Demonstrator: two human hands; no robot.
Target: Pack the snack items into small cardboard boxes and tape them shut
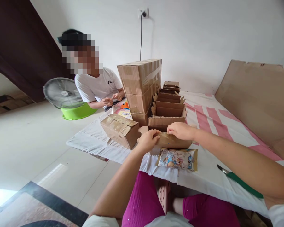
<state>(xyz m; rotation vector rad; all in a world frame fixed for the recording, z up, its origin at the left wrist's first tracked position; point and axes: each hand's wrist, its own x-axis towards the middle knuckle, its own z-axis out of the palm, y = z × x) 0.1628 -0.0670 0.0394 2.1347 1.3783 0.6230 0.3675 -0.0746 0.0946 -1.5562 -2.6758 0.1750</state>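
Note:
An open cardboard box (pixel 173 142) stands near the front edge of the cloth-covered table. My left hand (pixel 149 139) grips its near edge at the left, with the fingers curled over the flap. Further right, my right hand (pixel 181 130) pinches the same box's upper edge, its fingertips bent down toward the inside. What lies in the box is hidden by its front wall and my hands. Just in front of it is a plastic packet (pixel 177 158) with cartoon figures and gold ends. A taped box (pixel 120 130) sits tilted to the left.
Behind are several open boxes (pixel 169 107) in a row, beside a stack of taped boxes (pixel 139 86). A green-handled knife (pixel 244 184) lies at right, blade out. Across the table a person (pixel 98 85) handles something small. A fan (pixel 63 93) and a large cardboard sheet (pixel 257 101) flank the table.

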